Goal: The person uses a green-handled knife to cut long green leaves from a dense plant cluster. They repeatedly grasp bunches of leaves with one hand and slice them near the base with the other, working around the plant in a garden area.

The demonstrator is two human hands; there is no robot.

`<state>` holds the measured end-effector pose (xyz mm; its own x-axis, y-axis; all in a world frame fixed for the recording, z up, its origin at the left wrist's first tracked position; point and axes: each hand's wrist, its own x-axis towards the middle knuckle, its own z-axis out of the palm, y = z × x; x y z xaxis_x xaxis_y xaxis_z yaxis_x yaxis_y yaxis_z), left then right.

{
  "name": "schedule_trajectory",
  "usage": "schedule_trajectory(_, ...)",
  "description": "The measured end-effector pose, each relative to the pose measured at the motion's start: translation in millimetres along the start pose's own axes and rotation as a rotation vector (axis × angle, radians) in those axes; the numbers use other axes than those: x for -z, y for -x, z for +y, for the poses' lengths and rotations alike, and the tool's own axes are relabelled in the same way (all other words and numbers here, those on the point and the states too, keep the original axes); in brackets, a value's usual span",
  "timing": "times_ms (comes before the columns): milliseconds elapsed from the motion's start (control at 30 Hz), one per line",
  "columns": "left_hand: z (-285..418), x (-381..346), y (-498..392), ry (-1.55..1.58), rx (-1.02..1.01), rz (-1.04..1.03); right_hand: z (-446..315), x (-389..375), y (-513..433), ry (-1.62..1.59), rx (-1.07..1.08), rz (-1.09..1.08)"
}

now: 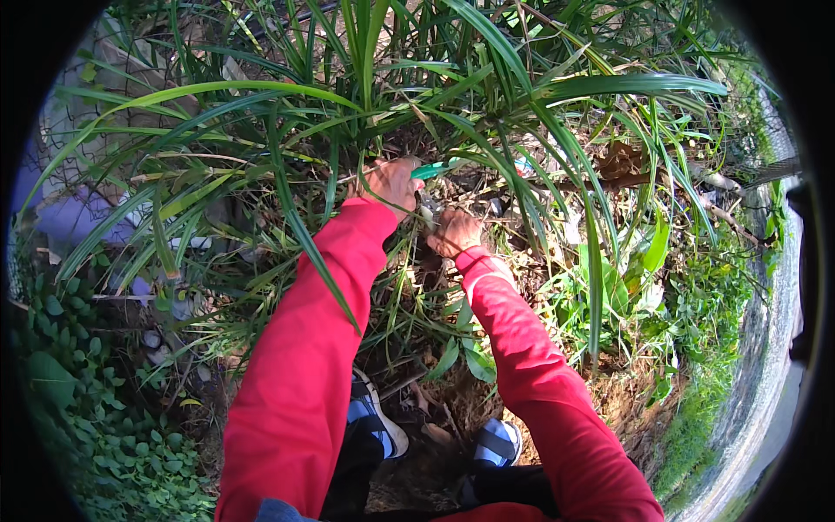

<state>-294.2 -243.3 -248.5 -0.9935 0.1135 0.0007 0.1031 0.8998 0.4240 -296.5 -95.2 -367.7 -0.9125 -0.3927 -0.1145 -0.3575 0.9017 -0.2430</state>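
Observation:
My left hand (386,185) reaches into the base of a clump of long strap-leaved plants (365,72), its back turned up. At its fingertips is a bright green object (430,171), partly behind leaves; its kind and whether I grip it are unclear. My right hand (455,233) is lower and to the right, low among stems and dry litter, with curled fingers mostly hidden. A small pale piece (427,214), perhaps a stem base, shows between the two hands. Both forearms are in red sleeves.
Wire mesh fencing (85,124) and purple material (85,212) lie at the left. A dry branch (724,212) crosses at the right, near a paved strip (763,365). Leafy ground cover (117,430) grows lower left. My sandalled, socked feet (499,444) stand on bare soil.

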Motion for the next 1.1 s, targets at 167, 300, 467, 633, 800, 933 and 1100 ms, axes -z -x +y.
schedule_trajectory(167,7.7,2.3,0.7,-0.041,0.018,0.053,-2.8,9.8,-5.1,-0.197,-0.079,-0.098)
schedule_trajectory(300,7.7,6.8,1.6,0.037,0.08,-0.018,-6.4,4.6,-7.4,-0.346,-0.15,-0.09)
schedule_trajectory(467,4.1,4.0,1.8,0.008,0.094,-0.043,-0.2,-0.9,14.9,-0.412,-0.276,-0.16)
schedule_trajectory(633,5.7,-7.9,6.5,-0.008,0.077,0.081,2.2,-1.5,-2.2,-0.332,-0.125,-0.008)
schedule_trajectory(800,-1.2,-8.6,2.3,0.07,0.071,0.064,9.9,-9.9,-3.9,-0.328,-0.041,0.021)
schedule_trajectory(933,-2.5,-20.8,0.3,0.108,0.013,0.139,11.9,-17.5,19.3,-0.267,-0.1,-0.198)
schedule_trajectory(1100,-2.0,-21.0,2.0,0.117,-0.057,0.175,5.1,-11.4,4.5,-0.168,0.097,0.152)
